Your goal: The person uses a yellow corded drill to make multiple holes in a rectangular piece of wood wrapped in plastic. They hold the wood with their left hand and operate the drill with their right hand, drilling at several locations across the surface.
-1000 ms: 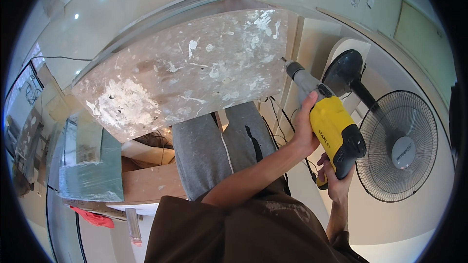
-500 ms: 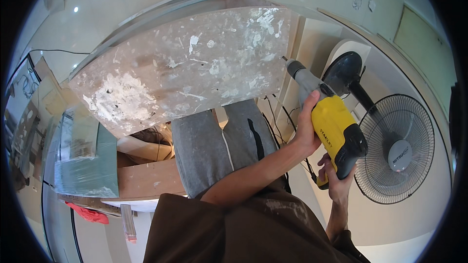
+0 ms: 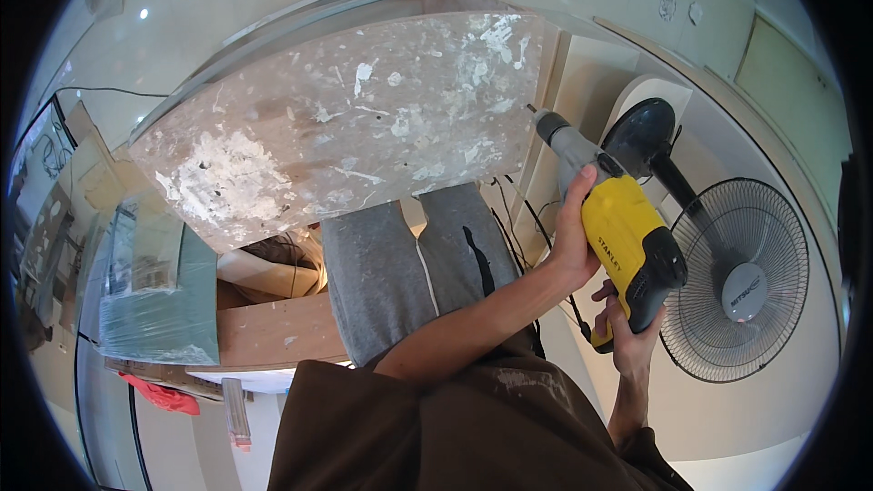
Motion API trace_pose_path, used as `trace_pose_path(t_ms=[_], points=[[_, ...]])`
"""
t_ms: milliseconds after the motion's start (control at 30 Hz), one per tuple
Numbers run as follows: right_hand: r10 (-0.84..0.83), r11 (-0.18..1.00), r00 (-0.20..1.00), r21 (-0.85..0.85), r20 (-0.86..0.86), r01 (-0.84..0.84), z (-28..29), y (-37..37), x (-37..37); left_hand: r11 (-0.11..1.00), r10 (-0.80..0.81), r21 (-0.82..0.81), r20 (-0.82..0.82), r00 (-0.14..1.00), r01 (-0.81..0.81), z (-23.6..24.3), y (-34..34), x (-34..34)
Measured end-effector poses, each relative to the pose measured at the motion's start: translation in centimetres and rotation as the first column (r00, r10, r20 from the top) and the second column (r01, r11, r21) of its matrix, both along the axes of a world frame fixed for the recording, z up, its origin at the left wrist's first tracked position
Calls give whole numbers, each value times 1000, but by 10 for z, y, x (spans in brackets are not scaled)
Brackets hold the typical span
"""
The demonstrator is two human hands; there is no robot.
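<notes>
A yellow, black and grey power drill [image 3: 626,225] is held up at my right side, its chuck and bit [image 3: 536,115] pointing up and left, close to the right edge of a paint-spattered board [image 3: 364,118]. My left hand [image 3: 575,229] reaches across my body and grips the drill's body just behind its grey front. Farther back, my right hand [image 3: 629,332] is closed around the handle, and its fingers are partly hidden behind the tool. Whether a finger presses the trigger cannot be made out.
A black pedestal fan [image 3: 735,277] stands right beside the drill. Dark cables [image 3: 518,218] hang between the board and the drill. My legs in grey trousers [image 3: 382,264] are under the board. To the left are a film-wrapped greenish panel [image 3: 159,300] and a wooden box edge [image 3: 277,332].
Almost nothing differs. The view has shifted very slightly, while both hands keep the same hold on the drill.
</notes>
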State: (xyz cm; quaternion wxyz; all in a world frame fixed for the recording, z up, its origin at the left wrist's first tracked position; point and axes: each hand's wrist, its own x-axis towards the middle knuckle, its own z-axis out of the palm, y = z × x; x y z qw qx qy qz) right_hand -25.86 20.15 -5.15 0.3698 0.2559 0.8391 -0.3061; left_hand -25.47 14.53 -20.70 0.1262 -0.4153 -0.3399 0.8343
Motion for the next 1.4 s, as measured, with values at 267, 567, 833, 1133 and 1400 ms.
trace_pose_path(t_ms=[267,567,833,1133,1400], points=[[-50,999,998,-4,-35,50,-2,1,5,1000,16,-6,-5,1000,-17,-2,3,1],[-60,998,998,-26,-20,60,-3,0,6,1000,-8,-30,-9,1000,8,-1,0,2],[-75,997,996,-9,-52,74,-4,-2,10,999,-14,-33,-2,1000,14,-2,0,3],[-66,998,998,10,-16,66,-3,1,7,999,1,-32,21,1000,0,-3,2,1],[-71,997,996,5,-49,72,-3,0,7,1000,6,-23,27,1000,-6,-2,3,0]])
